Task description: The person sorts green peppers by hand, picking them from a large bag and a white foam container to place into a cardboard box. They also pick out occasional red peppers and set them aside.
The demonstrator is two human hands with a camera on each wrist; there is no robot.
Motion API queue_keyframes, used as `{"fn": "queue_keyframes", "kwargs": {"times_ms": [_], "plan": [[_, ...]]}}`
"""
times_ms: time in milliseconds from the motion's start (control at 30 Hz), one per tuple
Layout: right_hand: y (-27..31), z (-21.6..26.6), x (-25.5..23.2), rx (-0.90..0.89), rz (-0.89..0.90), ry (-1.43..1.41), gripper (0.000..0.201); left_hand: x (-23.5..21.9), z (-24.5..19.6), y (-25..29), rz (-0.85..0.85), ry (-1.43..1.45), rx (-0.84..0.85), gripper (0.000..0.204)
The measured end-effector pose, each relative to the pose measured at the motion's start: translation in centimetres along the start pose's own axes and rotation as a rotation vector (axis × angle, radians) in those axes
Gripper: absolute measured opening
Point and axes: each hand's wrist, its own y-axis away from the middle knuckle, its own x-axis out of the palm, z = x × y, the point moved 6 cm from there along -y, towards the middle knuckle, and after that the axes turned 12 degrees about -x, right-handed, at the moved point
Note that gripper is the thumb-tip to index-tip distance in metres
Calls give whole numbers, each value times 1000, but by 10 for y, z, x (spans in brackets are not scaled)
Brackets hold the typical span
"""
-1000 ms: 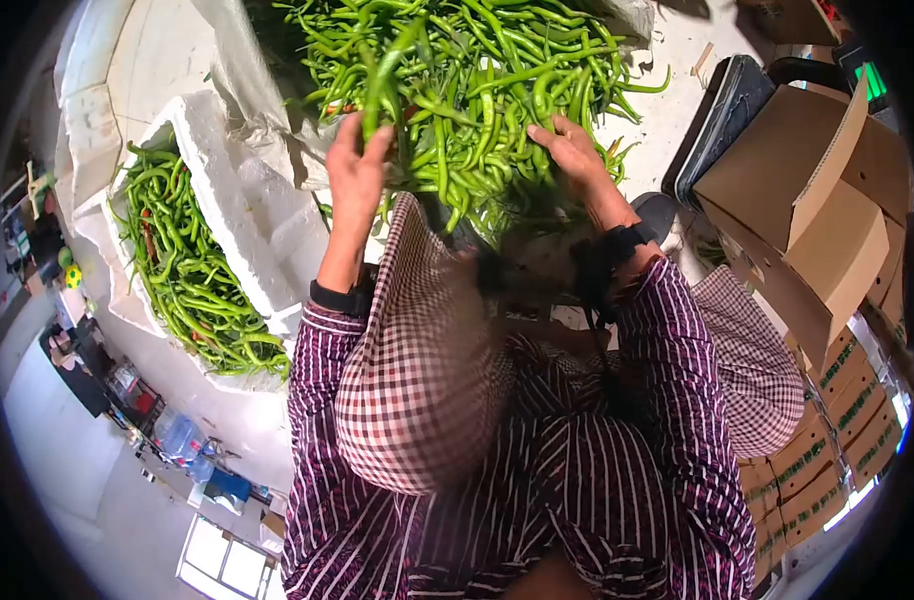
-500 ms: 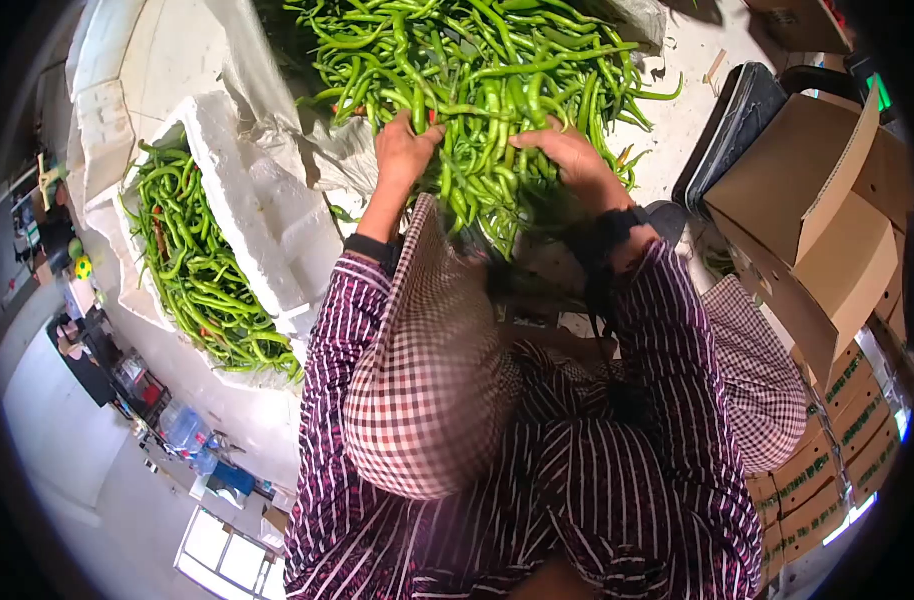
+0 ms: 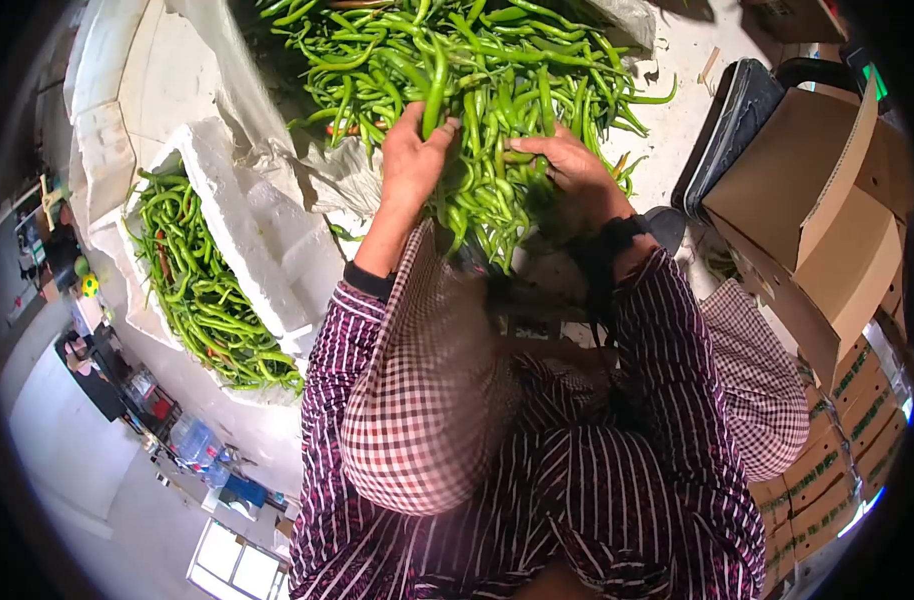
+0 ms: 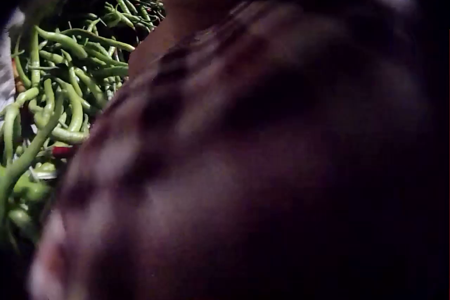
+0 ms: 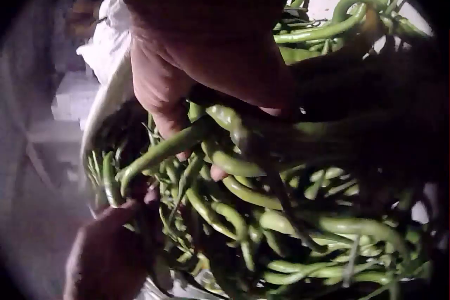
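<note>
Long green chili peppers (image 3: 507, 185) lie in a big heap before me, some curved and some straight. My left hand (image 3: 412, 165) is at the heap's near left edge, holding a green pepper (image 3: 436, 95) upright between thumb and fingers. Checked cloth over the knee hides most of that hand in the left wrist view. On the heap's right side, my right hand (image 3: 582, 180) has its thumb pointing left across the peppers. The right wrist view shows this hand (image 5: 211, 68) gripping a few peppers (image 5: 232, 128), with its fingertips among them.
A white foam box (image 3: 242, 225) stands at the left beside more green peppers (image 3: 202, 270). Pale sacking (image 3: 347, 175) borders the heap. At the right are an open cardboard box (image 3: 777, 175), a dark padded seat (image 3: 732, 130) and stacked printed cartons (image 3: 837, 450).
My left hand has moved right, nearer the right hand, and now holds a pepper upright. The right hand shifted slightly, staying on the heap's right side.
</note>
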Motion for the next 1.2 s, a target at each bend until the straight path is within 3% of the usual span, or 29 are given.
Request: {"fn": "queue_keyframes", "kwargs": {"times_ms": [67, 100, 133, 200, 333, 367, 433, 467, 533, 567, 667, 800, 833, 1000, 1100, 1200], "plan": [[-6, -25, -17, 200, -181, -113, 26, 8, -18, -6, -5, -232, 47, 41], [-5, -17, -9, 250, -123, -251, 25, 11, -17, -13, -7, -231, 46, 41], [-6, -18, -12, 252, -123, -251, 25, 17, -15, -20, -3, -367, 17, 44], [-6, -12, -22, 203, -89, 113, 31, 29, -15, -26, 13, -505, -10, 47], [-17, -18, -6, 92, 33, 47, 39, 51, -22, -37, 82, -600, -192, 62], [-14, -21, -2, 89, 37, 47, 39, 51, -24, -35, 125, -510, -181, 62], [-3, 11, 12, -178, -67, -43, 48, 55, -17, -32, 254, -260, -163, 63], [-2, 18, 12, -184, -70, -40, 48, 58, -12, -29, 339, -100, -162, 64], [5, 41, 8, -262, -106, 1086, 54, 61, -56, 12, 517, 132, -149, 73], [10, 60, 20, -443, -159, 1075, 55, 62, -66, 23, 550, 169, -126, 75], [18, 95, 45, -551, -203, 1174, 59, 61, -105, 58, 732, 519, -133, 82], [37, 135, 104, -755, -171, 1316, 67, 41, -139, 60, 571, 607, 26, 65], [39, 138, 120, -798, -121, 1281, 69, 32, -145, 63, 465, 632, -52, 54], [67, 179, 165, -793, 10, 1226, 82, -4, -192, 88, 452, 670, 80, 40], [79, 198, 176, -831, 91, 1136, 81, -19, -203, 101, 604, 730, 1, 57], [96, 218, 190, -882, 97, 1080, 71, -31, -218, 117, 636, 677, 2, 57]]}}
